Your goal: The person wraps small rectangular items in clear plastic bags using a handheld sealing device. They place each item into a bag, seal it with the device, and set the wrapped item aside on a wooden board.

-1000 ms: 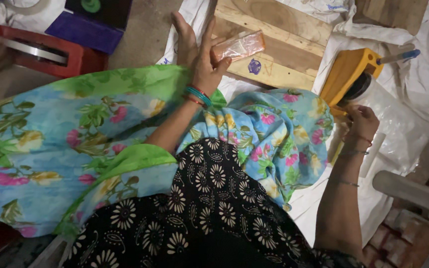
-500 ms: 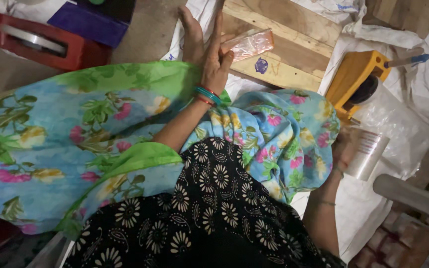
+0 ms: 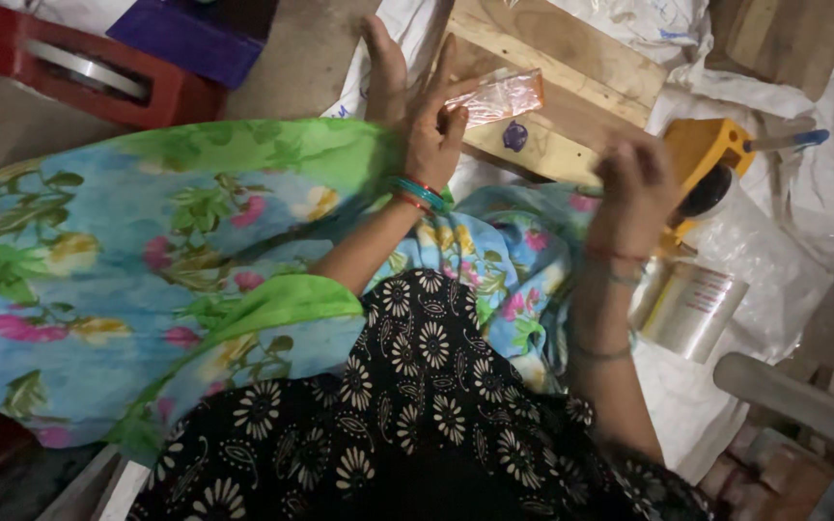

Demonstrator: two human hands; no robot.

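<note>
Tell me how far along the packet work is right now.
Done: nothing finished shows. In hand: the left hand presses a small clear packet with orange contents on the wooden board; the blurred right hand is raised beside the yellow tape dispenser, a clear tape roll below it. Left: no tape visible on the packet.

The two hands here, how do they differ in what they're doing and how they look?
The left hand is spread open, fingers stretched, touching a small clear packet on the wooden board; the right hand is curled and blurred, above a clear tape roll. The left wrist wears green and red bangles; the right wears thinner bands. Both are bare.
</note>
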